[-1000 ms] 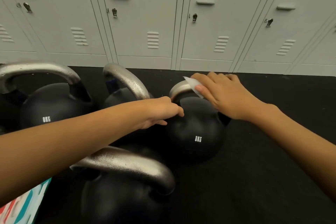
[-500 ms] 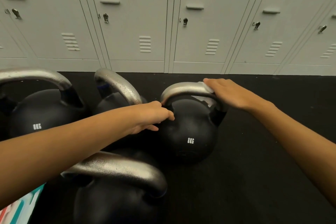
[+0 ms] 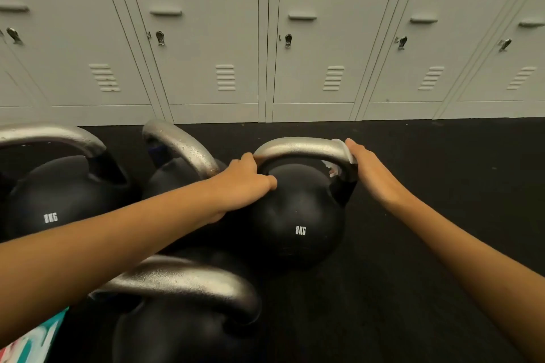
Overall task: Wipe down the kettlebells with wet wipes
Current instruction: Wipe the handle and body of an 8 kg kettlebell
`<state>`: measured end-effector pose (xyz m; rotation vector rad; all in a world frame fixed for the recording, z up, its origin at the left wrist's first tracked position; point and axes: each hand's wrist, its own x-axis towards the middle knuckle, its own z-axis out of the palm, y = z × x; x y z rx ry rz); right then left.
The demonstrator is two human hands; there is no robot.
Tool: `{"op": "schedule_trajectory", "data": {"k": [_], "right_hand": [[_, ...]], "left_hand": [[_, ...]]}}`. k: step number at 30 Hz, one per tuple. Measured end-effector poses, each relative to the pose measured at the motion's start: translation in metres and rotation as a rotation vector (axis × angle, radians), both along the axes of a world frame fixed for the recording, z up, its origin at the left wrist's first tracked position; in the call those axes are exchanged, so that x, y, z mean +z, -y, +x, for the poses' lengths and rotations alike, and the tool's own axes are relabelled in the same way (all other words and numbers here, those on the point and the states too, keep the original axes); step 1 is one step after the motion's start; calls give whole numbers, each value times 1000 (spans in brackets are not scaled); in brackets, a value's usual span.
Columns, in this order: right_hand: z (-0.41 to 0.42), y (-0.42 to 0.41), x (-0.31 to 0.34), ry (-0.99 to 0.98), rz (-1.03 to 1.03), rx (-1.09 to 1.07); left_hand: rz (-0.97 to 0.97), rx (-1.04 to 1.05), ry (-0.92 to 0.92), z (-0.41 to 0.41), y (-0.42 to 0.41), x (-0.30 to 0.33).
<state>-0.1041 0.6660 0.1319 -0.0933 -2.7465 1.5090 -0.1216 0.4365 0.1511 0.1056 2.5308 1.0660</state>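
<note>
White wipe [image 3: 344, 153] shows as a crumpled edge under the fingers of the right hand [image 3: 370, 174], which curl over the right shoulder of the steel handle [image 3: 298, 146] and press the cloth round it where the loop bends down toward the black ball. The left hand [image 3: 246, 178] rests at the handle's other foot, fingers bent loosely against the metal and the top of the ball, steadying rather than gripping (I can't see whether the thumb hooks underneath). The kettlebell being cleaned [image 3: 295, 215] sits on the dark rubber floor [image 3: 413, 244], rightmost of the group, its 8KG mark facing me.

Three more kettlebells crowd beside it: one at far left [image 3: 59, 200], one behind the left forearm [image 3: 177, 168], one nearest the camera [image 3: 182, 333]. The middle handle looks beaded with droplets, so I judge it has probably had its pass; the others I can't call. The job seems partway through, with this bell's handle nearly covered and its ball likely next.

Compared with a second ago, the right hand has slid the wipe from the handle's left crown across to its right bend, while the left hand has hardly shifted. Grey lockers [image 3: 265, 38] line the wall behind.
</note>
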Motion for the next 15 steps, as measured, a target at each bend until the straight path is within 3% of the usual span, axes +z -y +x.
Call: {"op": "schedule_trajectory", "data": {"k": [4,9,11,15], "right_hand": [[-7,11,15,-104,448,14],[-16,40,33,-217,728,85],[-16,42,29,-282,699,77],[-5,29,9,-267,267,-70]], "left_hand": [[-65,-30,-131,-2,-6,19],[-52,-35,-130,-7,-12,18],[-57,-60,-140,-8,-15,13],[-137,-158,-306,-5,-16,12]]}}
